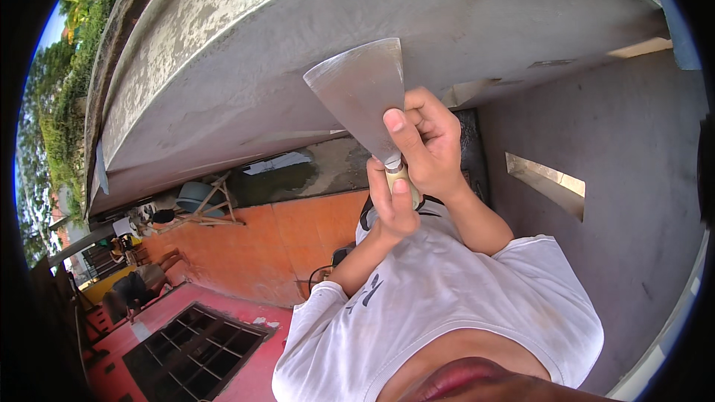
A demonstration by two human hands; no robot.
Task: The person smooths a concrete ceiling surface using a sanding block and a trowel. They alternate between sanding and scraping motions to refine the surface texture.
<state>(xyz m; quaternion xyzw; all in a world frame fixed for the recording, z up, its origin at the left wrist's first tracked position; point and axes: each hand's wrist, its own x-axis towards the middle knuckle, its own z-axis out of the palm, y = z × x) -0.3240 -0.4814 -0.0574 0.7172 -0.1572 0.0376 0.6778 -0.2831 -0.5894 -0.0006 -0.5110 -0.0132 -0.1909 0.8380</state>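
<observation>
A putty knife (360,93) with a broad, flaring metal blade and a pale yellowish handle is held up in front of my chest, blade end away from me. My left hand (395,205) closes around the handle near the collar, thumb laid along it. Beside it, my right hand (432,145) grips the blade's right edge low down, with the thumb flat on the metal face and the other fingers curled behind. The blade looks bare, with faint streaks. Part of the handle is covered by my fingers.
A grey plastered wall (246,89) curves across the far side. Another grey wall (625,119) with a slot opening (547,184) stands right. Left are an orange floor (283,231), a wooden stand (205,207) beside a grey tub (199,197), a dark gridded window (195,350) and a bent-over person (134,290).
</observation>
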